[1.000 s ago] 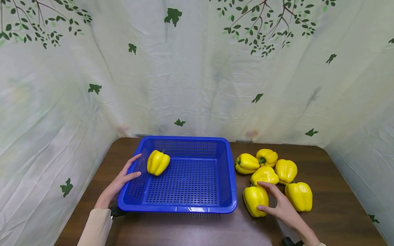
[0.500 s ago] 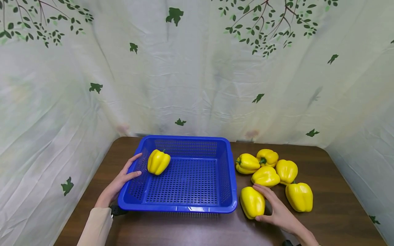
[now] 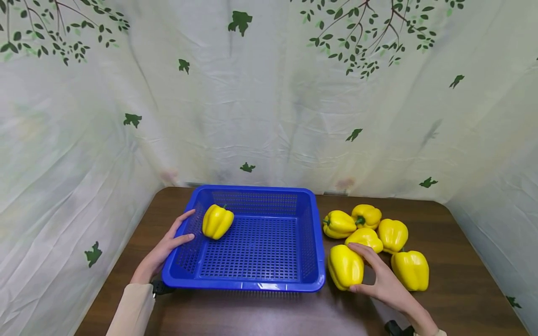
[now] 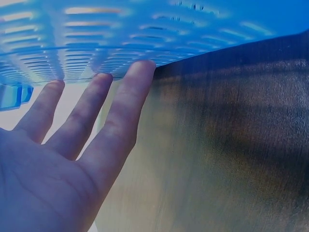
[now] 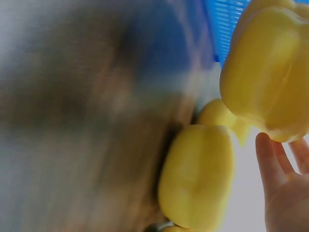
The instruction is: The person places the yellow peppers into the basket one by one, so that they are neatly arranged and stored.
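In the head view, my left hand (image 3: 165,247) holds the left rim of a blue plastic basket (image 3: 244,284), with the thumb over the edge. Seen from the left wrist, straight fingers (image 4: 118,111) lie against the slotted outer wall. One yellow bell pepper (image 3: 217,222) sits inside, near the left wall. My right hand (image 3: 384,284) grips another yellow bell pepper (image 3: 345,267) between thumb and fingers, just right of the basket. From the right wrist, fingertips touch this held bell pepper (image 5: 265,72), which appears raised above the table.
Several more yellow bell peppers lie right of the basket, including one by the back (image 3: 366,216) and one beside my right hand (image 3: 410,270). The brown wooden table (image 3: 260,317) ends at a pale cloth backdrop (image 3: 269,116) printed with leaves.
My right hand drew the yellow bell pepper slightly left and toward me, then raised it a little. The left hand and the basket have stayed in place.
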A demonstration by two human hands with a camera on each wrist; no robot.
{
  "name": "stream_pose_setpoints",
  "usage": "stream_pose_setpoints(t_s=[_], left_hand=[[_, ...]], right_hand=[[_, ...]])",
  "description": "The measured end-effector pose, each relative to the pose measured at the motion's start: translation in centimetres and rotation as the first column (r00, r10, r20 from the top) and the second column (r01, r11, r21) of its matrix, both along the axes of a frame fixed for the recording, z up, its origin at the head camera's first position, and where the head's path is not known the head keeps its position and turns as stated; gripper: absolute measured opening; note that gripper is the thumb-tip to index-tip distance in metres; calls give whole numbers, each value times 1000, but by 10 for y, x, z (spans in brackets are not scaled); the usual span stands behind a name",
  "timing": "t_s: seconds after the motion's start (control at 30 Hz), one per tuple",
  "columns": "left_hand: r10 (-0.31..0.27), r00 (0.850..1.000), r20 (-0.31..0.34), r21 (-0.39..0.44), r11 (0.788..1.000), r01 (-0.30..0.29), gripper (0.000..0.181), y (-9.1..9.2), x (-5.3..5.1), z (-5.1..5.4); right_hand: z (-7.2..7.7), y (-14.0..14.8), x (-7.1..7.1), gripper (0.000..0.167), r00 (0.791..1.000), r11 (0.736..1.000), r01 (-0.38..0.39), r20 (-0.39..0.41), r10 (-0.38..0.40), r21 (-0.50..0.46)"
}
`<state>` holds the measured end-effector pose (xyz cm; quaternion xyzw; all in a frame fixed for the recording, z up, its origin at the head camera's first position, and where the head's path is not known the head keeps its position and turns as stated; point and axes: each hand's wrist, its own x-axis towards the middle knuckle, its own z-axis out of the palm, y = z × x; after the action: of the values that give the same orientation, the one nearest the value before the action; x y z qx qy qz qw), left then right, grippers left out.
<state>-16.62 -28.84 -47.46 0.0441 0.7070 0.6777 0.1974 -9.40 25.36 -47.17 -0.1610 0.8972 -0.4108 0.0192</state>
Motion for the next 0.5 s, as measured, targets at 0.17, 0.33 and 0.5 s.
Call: stream_pose_setpoints(t_s=[0.17,0.33,0.5], left_hand=[[0,1000,-7,-23,1000,-1,63,1,1,1],[0,1000,3,-7,1000,0,63,1,1,2],[-7,1000,-8,2,1000,7,63,1,0,2]], right_hand=[[13,-3,-7,84,998,1000,-16,-61,15,-24],[23,-5,-16,85,995,998,-40,-94,35,-58],[34,-10,-26,86,994,996,-43,-104,34,-79]])
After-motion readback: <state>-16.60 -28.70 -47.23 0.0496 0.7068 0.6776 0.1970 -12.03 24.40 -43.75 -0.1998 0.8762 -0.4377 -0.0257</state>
